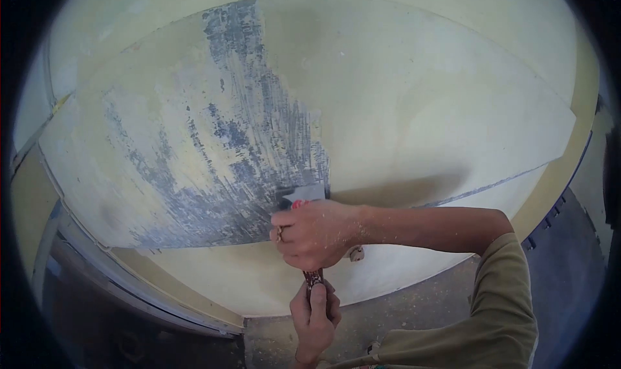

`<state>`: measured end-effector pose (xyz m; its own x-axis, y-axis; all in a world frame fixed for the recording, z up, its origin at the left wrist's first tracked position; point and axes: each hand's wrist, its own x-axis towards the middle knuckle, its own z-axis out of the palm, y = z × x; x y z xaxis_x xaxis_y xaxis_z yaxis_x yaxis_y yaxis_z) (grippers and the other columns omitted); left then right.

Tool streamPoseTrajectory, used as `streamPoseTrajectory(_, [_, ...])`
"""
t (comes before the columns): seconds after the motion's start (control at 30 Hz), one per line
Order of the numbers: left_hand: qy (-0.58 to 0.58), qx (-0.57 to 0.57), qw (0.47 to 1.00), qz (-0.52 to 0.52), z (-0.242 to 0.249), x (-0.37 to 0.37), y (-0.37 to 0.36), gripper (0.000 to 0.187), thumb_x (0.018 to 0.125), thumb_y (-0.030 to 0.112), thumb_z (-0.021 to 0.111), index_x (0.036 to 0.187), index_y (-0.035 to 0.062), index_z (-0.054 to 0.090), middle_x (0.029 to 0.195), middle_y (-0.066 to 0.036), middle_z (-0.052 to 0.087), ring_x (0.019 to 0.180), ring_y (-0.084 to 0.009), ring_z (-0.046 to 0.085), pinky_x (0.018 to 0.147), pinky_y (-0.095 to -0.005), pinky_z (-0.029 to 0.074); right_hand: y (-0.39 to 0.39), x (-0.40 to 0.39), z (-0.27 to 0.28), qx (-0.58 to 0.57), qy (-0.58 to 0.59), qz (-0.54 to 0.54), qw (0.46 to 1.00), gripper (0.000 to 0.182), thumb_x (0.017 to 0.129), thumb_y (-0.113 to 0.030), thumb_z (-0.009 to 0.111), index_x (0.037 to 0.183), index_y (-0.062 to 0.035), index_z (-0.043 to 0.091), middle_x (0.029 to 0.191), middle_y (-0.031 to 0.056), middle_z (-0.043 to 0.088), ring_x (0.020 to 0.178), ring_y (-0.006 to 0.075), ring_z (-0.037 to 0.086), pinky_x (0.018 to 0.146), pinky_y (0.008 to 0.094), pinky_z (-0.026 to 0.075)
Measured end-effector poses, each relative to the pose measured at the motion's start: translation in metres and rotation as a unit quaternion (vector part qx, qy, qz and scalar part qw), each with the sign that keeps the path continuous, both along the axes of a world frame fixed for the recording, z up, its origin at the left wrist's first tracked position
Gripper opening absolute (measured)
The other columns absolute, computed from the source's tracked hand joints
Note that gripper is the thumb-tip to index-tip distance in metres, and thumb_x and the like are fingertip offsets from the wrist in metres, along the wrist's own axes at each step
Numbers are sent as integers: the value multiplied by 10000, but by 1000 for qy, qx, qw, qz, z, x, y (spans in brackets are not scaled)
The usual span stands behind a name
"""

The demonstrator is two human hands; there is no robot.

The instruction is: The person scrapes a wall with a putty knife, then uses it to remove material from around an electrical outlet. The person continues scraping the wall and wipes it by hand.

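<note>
A scraper with a flat metal blade [312, 192] is pressed against the wall panel [401, 110], its blade at the lower border of a patch of scraped grey-blue surface [239, 136]. Red marking shows on the blade, just above my fingers. My right hand [317, 235], with a ring on one finger, is closed round the scraper near the blade. Below it, my left hand [315, 317] grips the lower end of the brown handle [313, 277], thumb lying along it. Pale flecks cling to my right forearm. Part of the blade is hidden behind my right hand.
Right of the scraped patch, the panel keeps its smooth cream coating. A dark lower edge [485, 186] runs along the panel, with cream wall below. A small round fitting [356, 253] sits behind my right wrist. Pale debris lies on the grey floor [414, 298]. Framing [149, 291] stands at left.
</note>
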<state>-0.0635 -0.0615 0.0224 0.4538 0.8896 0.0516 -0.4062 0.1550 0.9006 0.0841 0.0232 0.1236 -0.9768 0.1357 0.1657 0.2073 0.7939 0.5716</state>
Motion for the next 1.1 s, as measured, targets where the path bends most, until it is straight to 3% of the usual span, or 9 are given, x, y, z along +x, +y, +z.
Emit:
streamPoseTrajectory(0.1, [13,4,1000,-13,4,-3,3,309,1001,299,431,880,21,494,572,-5,442,424,-55,361,367,-211,268,-1,2,3,28,40,-7,999,156,535,-219,581,562,-65,588,629,35,567,777,206,575,762,326,424])
streamPoseTrajectory(0.3, [11,10,1000,-13,6,-4,6,316,1002,304,431,885,18,494,572,-7,443,408,-55,348,364,-210,263,-1,1,7,31,14,-28,999,174,524,-236,583,562,-66,595,628,29,569,768,206,573,788,324,432])
streamPoseTrajectory(0.4, [-5,8,999,-36,12,-5,9,325,1004,308,430,877,16,494,566,-4,440,404,-54,346,360,-210,259,1,1,12,60,34,-27,997,136,572,-253,625,560,-118,636,627,12,597,730,183,563,777,309,395])
streamPoseTrajectory(0.5, [1,13,1000,-27,10,-2,8,364,1000,374,419,872,42,495,540,-16,439,376,-64,344,336,-223,230,-3,-3,15,-15,-20,-58,998,156,534,-239,576,551,-84,586,639,35,580,762,206,583,804,327,422])
streamPoseTrajectory(0.57, [0,76,997,-7,27,0,20,366,999,375,421,873,39,494,536,-15,436,369,-65,336,330,-223,226,2,1,40,55,11,-36,998,144,535,-231,578,540,-87,571,629,32,569,766,209,585,810,325,421])
streamPoseTrajectory(0.73, [-11,42,999,5,17,0,7,357,994,370,435,879,38,497,538,-11,445,366,-58,327,322,-222,224,1,-3,30,42,15,-7,999,142,528,-233,579,545,-92,569,623,23,558,763,207,581,805,335,422])
streamPoseTrajectory(0.87, [-17,68,998,0,43,-2,17,357,990,375,446,875,41,495,529,-10,440,363,-58,327,324,-223,222,5,-2,60,67,16,-25,997,152,519,-236,575,565,-91,576,623,20,548,778,215,586,790,340,425])
streamPoseTrajectory(1.03, [-7,26,1000,2,19,-6,6,338,998,351,435,875,42,493,528,-2,441,361,-60,328,328,-226,226,5,-5,27,50,27,7,998,148,516,-239,582,564,-100,565,619,19,530,780,221,581,776,336,428])
streamPoseTrajectory(1.1, [1,59,998,10,35,-3,13,325,1002,341,430,882,46,492,528,2,439,361,-61,335,332,-224,231,6,-4,37,66,24,15,997,148,513,-239,583,563,-103,560,618,20,525,782,221,577,774,335,429])
